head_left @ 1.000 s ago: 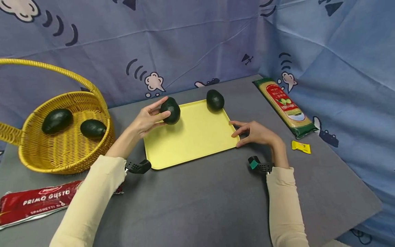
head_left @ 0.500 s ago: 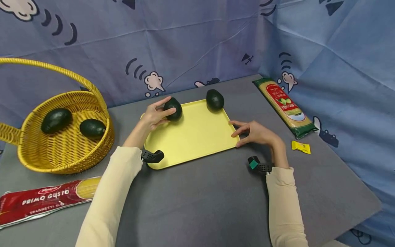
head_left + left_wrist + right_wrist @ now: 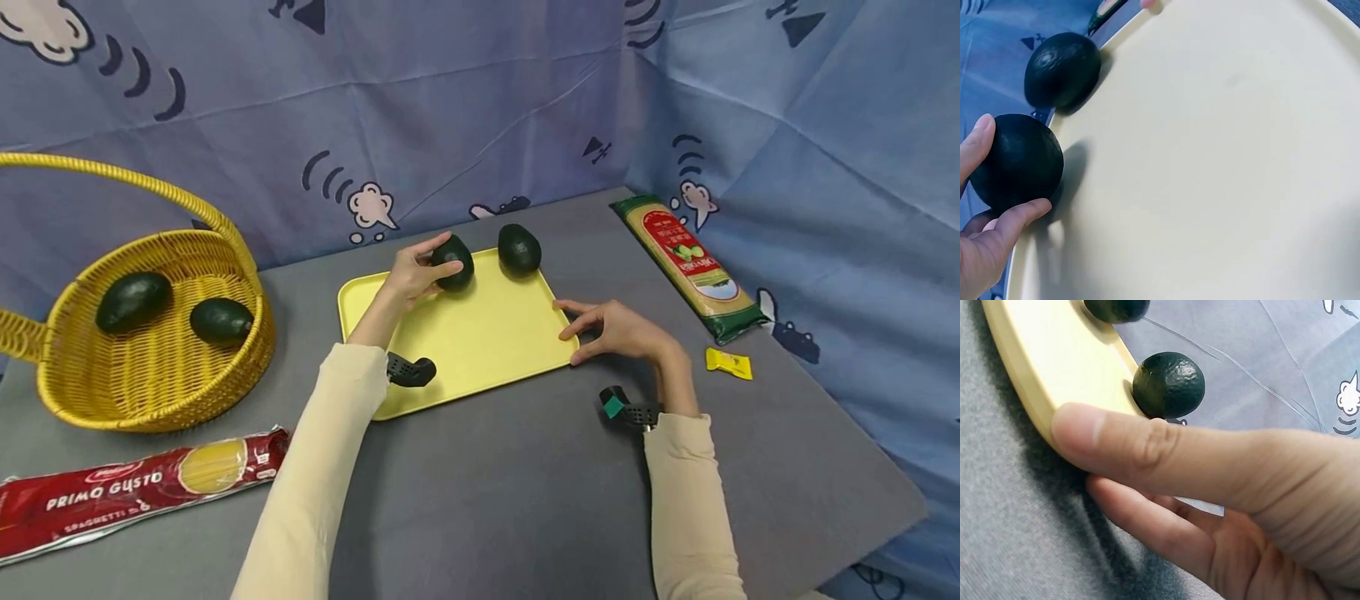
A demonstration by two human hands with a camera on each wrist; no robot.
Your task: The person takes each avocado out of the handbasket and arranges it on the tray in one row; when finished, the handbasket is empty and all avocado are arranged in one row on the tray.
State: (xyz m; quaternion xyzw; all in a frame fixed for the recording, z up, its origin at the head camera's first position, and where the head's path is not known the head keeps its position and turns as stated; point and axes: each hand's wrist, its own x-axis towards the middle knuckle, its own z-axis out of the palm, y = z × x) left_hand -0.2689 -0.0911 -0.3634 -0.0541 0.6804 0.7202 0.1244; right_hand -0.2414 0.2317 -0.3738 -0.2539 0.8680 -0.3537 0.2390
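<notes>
Carried rightward along the far edge of the tray (image 3: 487, 333) since the earlier frame, the held avocado (image 3: 1017, 161) is now nearer the second avocado (image 3: 519, 250), and the sleeve (image 3: 311, 467) has swung across the tray's near left corner, uncovering the end of the spaghetti packet (image 3: 142, 496) by the desk's left edge. Its left hand (image 3: 415, 273) has its fingers (image 3: 1013, 222) spread about as wide as the fruit and bent round its sides, probably because so smooth and round a thing needs support from opposite sides. Whether the fruit touches the tray cannot be told. The second avocado rests at the tray's far right corner, overlapping the rim. At the near right corner, the right hand (image 3: 618, 327) pinches the rim between slightly parted fingers (image 3: 1160, 528), seemingly to steady the tray. Two more avocados (image 3: 133, 302) (image 3: 221, 321) lie apart inside the basket (image 3: 217, 392) towards the desk's left edge, its walls likely keeping them from rolling. Along the right edge of the desk (image 3: 487, 500) lie a green-ended pasta bag (image 3: 686, 262) and, just beside it, a yellow sachet (image 3: 727, 363).
</notes>
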